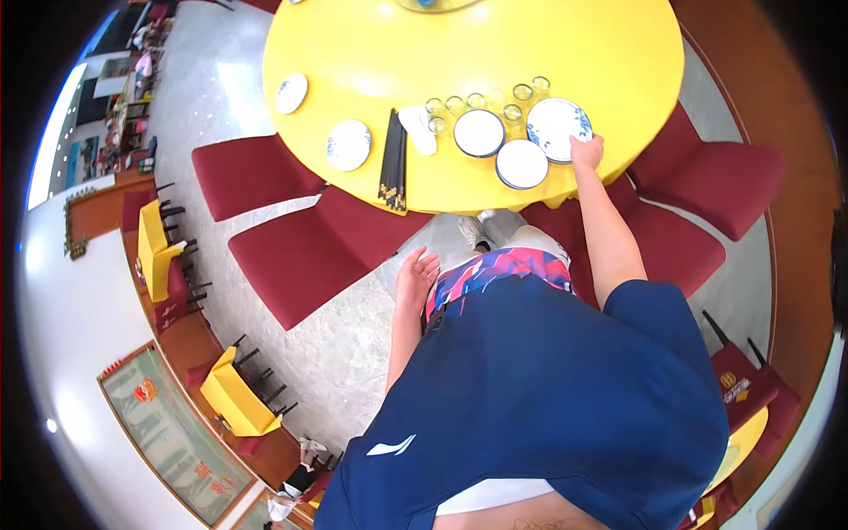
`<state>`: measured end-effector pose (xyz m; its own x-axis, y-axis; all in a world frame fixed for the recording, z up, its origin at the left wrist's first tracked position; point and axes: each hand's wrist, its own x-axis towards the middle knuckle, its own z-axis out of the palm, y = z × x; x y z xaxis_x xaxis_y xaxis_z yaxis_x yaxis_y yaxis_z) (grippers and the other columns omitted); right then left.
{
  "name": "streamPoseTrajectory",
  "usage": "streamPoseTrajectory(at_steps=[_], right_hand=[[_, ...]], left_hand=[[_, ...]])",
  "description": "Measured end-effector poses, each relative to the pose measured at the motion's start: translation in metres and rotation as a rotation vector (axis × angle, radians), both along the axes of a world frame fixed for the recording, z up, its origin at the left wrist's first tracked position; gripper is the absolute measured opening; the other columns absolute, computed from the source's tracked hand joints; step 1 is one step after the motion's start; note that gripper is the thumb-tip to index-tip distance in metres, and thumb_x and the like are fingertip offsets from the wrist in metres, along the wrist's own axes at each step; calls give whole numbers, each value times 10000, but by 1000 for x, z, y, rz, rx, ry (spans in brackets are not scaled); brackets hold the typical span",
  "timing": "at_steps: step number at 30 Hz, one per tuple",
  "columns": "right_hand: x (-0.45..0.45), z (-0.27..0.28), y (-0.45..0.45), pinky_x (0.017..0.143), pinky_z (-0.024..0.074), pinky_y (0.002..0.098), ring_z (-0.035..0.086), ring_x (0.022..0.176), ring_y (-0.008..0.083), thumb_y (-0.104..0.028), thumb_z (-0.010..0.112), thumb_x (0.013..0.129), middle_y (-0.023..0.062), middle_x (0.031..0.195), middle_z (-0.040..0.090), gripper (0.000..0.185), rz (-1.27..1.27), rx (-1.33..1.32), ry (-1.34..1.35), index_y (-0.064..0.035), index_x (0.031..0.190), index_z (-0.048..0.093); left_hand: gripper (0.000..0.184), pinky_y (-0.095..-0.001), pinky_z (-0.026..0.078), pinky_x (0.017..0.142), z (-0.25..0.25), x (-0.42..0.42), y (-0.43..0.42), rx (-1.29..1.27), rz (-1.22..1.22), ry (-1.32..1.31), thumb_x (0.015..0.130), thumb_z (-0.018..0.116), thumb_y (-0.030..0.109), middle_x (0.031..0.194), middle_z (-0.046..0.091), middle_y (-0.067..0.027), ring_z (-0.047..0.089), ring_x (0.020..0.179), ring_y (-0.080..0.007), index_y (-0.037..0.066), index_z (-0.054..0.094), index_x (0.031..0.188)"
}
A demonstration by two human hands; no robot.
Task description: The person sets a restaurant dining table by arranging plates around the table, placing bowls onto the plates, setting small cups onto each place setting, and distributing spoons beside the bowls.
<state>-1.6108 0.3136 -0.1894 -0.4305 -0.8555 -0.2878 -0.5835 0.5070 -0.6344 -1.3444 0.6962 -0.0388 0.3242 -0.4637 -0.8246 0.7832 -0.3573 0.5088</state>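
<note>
On the yellow round table (371, 53), my right hand (587, 152) grips the near right rim of a white plate (552, 128) with blue patterns. Whether other plates lie under it I cannot tell. Just left of it are two stacks of round white dishes, one farther back (480, 132) and one nearer (521, 165). My left hand (417, 276) hangs beside my waist, fingers apart, holding nothing. Several small glasses (475, 102) stand behind the dishes. To their left lie a white packet or cloth (419, 130) and a bundle of black chopsticks (394, 163).
Two more patterned plates, one nearer (349, 146) and one farther (291, 94), lie on the table's left side. Dark red chairs ring the table, including one at front left (309, 252) and one at right (707, 177). A person (296, 486) is far off at lower left.
</note>
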Motion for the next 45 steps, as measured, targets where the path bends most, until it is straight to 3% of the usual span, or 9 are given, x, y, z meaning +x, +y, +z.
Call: streamPoseTrajectory(at_steps=[5, 7, 12, 17, 20, 24, 35, 40, 45], right_hand=[[-16, -32, -26, 775, 527, 372, 680, 841, 318, -143, 809, 630, 203, 928, 695, 435, -29, 62, -104, 55, 989, 665], [-25, -30, -28, 695, 529, 338, 682, 755, 257, -65, 793, 623, 170, 865, 705, 338, -15, 176, -309, 62, 921, 697], [-35, -62, -37, 639, 515, 348, 667, 745, 235, -10, 779, 642, 128, 873, 692, 315, -56, 123, -497, 54, 932, 674], [-28, 2, -31, 645, 534, 357, 670, 745, 250, 63, 750, 666, 169, 934, 678, 334, -118, 287, -573, 98, 974, 625], [-41, -57, -44, 659, 547, 368, 675, 774, 278, 83, 735, 686, 190, 923, 673, 312, -120, 245, -621, 116, 973, 616], [-43, -52, -42, 711, 533, 346, 671, 830, 287, 40, 776, 654, 229, 981, 666, 408, -153, 231, -684, 168, 999, 599], [-53, -1, -33, 653, 533, 346, 669, 771, 244, 69, 727, 717, 171, 896, 678, 268, -149, 290, -757, 119, 965, 641], [-63, -44, -40, 630, 541, 343, 666, 750, 226, 2, 715, 779, 129, 927, 676, 279, -18, 242, -898, 65, 1040, 635], [-66, -40, -42, 680, 545, 340, 670, 774, 228, 8, 694, 787, 139, 932, 677, 265, 55, 208, -747, 78, 1035, 633]], left_hand=[[421, -331, 503, 804, -5, 12, -8, -44, 48, 50, 939, 533, 291, 1099, 611, -147, 604, 934, -215, 48, 483, 1280], [406, -327, 513, 783, -12, 22, -6, -47, 50, 79, 942, 532, 287, 1085, 614, -143, 612, 927, -217, 54, 488, 1273], [385, -323, 509, 787, -20, 37, -7, -72, 70, 83, 947, 528, 289, 1077, 615, -128, 611, 934, -221, 69, 499, 1262], [384, -332, 497, 824, -27, 40, -8, -86, 68, 79, 946, 513, 302, 1088, 610, -127, 601, 948, -220, 80, 510, 1259], [382, -336, 496, 827, -32, 42, -8, -91, 56, 89, 943, 515, 303, 1093, 609, -129, 600, 940, -218, 86, 512, 1257], [391, -326, 494, 816, -26, 49, -18, -48, 41, 98, 935, 535, 296, 1095, 607, -125, 601, 937, -214, 84, 503, 1262], [388, -354, 492, 833, -28, 62, -42, -37, 24, 42, 957, 466, 282, 1116, 626, -135, 611, 944, -229, 72, 501, 1282], [385, -362, 504, 828, -31, 57, -47, -85, 18, 13, 973, 430, 296, 1110, 635, -135, 617, 922, -225, 66, 497, 1275], [401, -368, 501, 836, -34, 49, -53, -24, -26, 6, 973, 410, 292, 1162, 611, -143, 602, 973, -227, 66, 488, 1296]])
